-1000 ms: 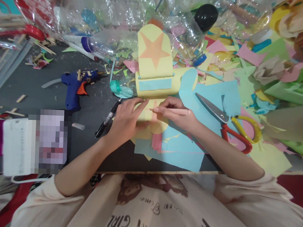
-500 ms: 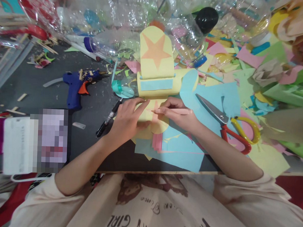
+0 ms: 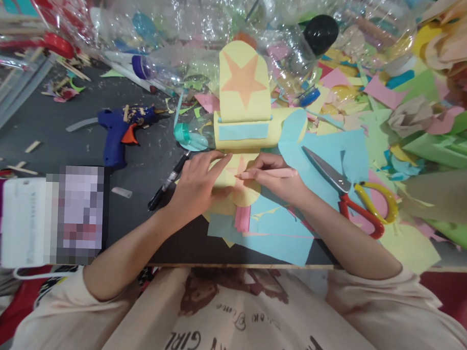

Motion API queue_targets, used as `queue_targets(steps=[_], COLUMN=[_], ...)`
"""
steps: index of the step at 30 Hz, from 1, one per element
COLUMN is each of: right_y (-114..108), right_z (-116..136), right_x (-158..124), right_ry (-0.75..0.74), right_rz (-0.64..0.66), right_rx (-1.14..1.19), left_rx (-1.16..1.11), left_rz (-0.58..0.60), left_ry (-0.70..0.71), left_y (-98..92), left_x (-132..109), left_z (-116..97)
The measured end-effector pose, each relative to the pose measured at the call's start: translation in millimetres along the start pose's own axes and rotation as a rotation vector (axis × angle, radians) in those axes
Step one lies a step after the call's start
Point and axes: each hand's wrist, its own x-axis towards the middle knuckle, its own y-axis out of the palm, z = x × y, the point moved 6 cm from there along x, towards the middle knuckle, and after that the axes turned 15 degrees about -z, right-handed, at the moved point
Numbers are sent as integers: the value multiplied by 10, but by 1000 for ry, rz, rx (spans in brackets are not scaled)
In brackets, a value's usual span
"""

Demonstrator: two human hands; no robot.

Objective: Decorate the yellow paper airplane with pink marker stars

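A toy plane with a yellow paper-covered body lies in front of me, made around a clear bottle with a teal cap. Its far yellow wing carries an orange star. My left hand rests open, fingers outstretched, on the near yellow wing. In my right hand a pale orange pencil is gripped, its point touching the orange star shape on the near wing. Part of that shape is hidden by my hands. A blue paper tail piece sits at the plane's right end.
Scissors with red and yellow handles lie right on blue paper. At left are a blue glue gun, a black pen and a white box-like device. Clear bottles and paper scraps fill the back.
The pencil point has moved slightly right and down over the star on the near wing. My left hand stays in place. The view has shifted a little.
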Motion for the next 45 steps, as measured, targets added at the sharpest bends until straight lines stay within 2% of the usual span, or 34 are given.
queue_targets(steps=[3,6,11,18,25,34,39,45], right_y=[-41,-108,-72,-47,-15,-5,-27,-15], right_z=[-19,11,82,19,27,24,34,20], right_x=[1,-13,-49,-26,-15,-9,-10,-18], right_ry=[-24,-117,-199,-177,-162,-47,-100,-108], right_rz=[-61,-153,-60,-57,-38,3,-61,-32], right_rx=[59,103,83,-16,-15,-40,-3,-44], left_rx=[6,24,19,23,30,36,35,25], left_rz=[-7,-19,-19,0,-23,-5,-17,-13], left_ry=[1,3,6,19,38,31,32,24], left_y=[9,15,1,1,-4,-3,-7,-3], left_x=[-4,-8,-8,-5,-4,4,2,-2], left_z=[2,3,-6,-11,-23,-16,-22,-17])
